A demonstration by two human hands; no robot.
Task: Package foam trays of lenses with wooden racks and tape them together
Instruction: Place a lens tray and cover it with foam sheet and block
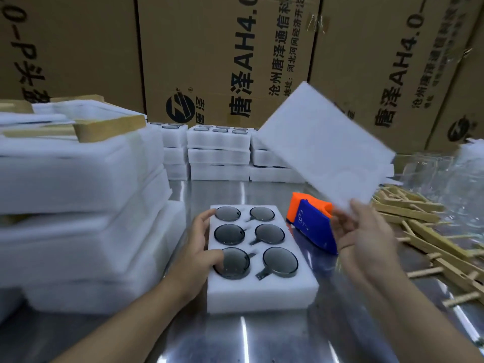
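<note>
A white foam tray [258, 292] with several round dark lenses in its pockets lies on the metal table in front of me. My left hand [200, 247] rests on its left edge, thumb over the nearest left lens, fingers on the far corner. My right hand [366, 239] grips the lower corner of a flat white foam sheet [324, 142], held tilted in the air above and to the right of the tray. An orange and blue tape dispenser [311, 221] lies between the tray and my right hand. Wooden racks [429, 231] lie piled at the right.
Tall stacks of wrapped foam packs with wooden pieces [78, 195] stand at the left. More foam trays of lenses [218, 153] are stacked at the back. Cardboard boxes [225, 56] form the back wall. Clear plastic bags [445, 174] lie at the far right.
</note>
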